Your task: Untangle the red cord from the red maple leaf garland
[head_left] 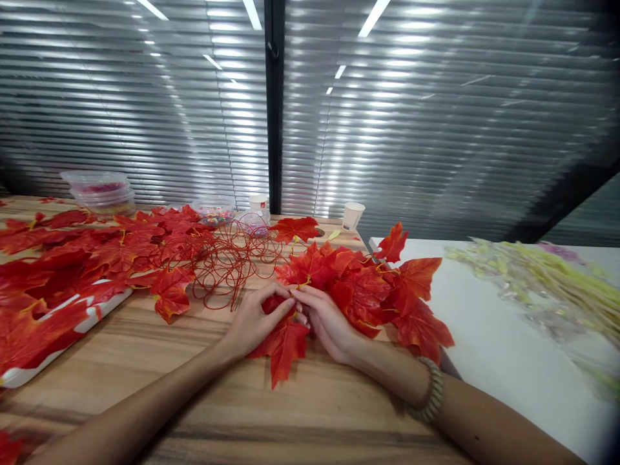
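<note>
My left hand (254, 320) and my right hand (325, 321) meet over a red artificial maple leaf (283, 345) lying on the wooden table (271, 413). The fingertips of both hands are pinched together at the leaf's yellowish stem, near a pile of red leaves (375, 290) just behind the right hand. A tangle of thin red wire (225, 265) lies behind my left hand. A beaded bracelet (433, 392) sits on my right wrist.
Many more red leaves (72, 265) cover the table's left side, partly on a white tray (29, 371). Clear plastic containers (101, 190), a bead tub (214, 211) and two paper cups (352, 215) stand at the back. A white table (489, 336) on the right holds pale yellow-green flowers (547, 284).
</note>
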`<state>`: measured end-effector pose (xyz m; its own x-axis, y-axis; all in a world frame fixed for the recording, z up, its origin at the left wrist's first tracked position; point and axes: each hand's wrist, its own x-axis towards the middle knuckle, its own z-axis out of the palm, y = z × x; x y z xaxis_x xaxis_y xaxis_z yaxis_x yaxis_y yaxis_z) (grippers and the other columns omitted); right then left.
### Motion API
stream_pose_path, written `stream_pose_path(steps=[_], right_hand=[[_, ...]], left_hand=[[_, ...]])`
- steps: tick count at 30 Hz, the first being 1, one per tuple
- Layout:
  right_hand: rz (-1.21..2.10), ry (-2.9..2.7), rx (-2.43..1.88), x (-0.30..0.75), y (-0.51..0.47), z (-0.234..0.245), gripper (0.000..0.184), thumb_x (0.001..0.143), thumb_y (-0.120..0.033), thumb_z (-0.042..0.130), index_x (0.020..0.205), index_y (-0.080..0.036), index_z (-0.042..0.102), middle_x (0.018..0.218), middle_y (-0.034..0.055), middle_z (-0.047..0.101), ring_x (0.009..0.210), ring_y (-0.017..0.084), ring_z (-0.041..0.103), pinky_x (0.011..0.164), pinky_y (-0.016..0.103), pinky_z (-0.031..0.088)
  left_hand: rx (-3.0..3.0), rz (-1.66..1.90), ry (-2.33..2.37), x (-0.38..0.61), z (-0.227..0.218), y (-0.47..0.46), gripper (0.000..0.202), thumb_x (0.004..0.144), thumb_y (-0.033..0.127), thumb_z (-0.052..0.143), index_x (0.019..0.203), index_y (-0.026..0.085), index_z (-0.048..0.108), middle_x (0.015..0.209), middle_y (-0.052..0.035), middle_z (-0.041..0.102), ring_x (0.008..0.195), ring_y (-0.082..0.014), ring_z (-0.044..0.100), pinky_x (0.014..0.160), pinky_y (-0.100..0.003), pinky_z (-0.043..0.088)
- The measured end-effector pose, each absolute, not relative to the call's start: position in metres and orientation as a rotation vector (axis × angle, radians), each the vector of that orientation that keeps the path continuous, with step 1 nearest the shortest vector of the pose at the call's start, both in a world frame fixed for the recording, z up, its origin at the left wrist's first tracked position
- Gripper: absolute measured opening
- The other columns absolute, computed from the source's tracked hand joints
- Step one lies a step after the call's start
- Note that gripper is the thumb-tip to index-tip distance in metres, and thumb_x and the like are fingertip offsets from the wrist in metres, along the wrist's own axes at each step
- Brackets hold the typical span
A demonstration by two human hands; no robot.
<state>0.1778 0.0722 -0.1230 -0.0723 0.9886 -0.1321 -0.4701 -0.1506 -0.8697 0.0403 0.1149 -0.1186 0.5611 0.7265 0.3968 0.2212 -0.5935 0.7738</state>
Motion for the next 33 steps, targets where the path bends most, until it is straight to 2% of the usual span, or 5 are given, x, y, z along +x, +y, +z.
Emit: stream_pose_path(steps=[33], right_hand=[[1.548,-0.785,-0.904,0.1788,0.0738,-0.1258,0.017,0.069,-0.03,0.063,0.07,-0.016,0.054,0.061,-0.004,0.041,0.049,0.006,0.034,0.046,0.022,0.02]], left_hand=[[2.104,0.925,0.75,0.0408,-0.1169,0.1147,0.012,0.082,0.021,0.052,0.078,0.014,0.062,0.077,-0.0026,0.066,0.075,-0.0143,0.06,0.074,-0.024,0.043]])
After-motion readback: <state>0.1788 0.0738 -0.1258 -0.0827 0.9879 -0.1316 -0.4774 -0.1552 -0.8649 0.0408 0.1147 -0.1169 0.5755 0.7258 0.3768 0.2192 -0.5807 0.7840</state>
